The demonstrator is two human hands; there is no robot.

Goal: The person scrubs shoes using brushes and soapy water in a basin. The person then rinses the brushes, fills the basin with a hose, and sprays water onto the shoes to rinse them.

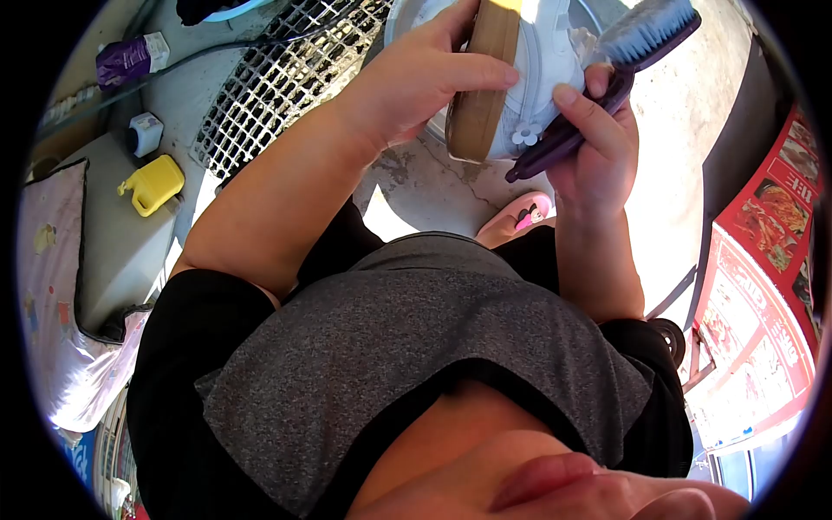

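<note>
At the top centre, a white shoe (533, 95) with a brown sole (481, 95) and a small flower charm is held up between both hands. My left hand (416, 78) grips it from the left, thumb across the sole and upper. In my right hand (598, 139) is a dark purple brush (555, 149), its handle slanting along the shoe and its pale blue bristles up and to the right. The thumb of my right hand lies over the handle, close to the shoe. Part of the shoe is cut off by the frame's top edge.
Beneath the shoe is a round basin (403, 22), partly hidden. A metal grate (277, 74) lies to its left, crossed by a dark hose (208, 52). Farther left are a yellow jug (157, 185) and a white bottle (146, 135). Red printed boards (754, 329) stand at right.
</note>
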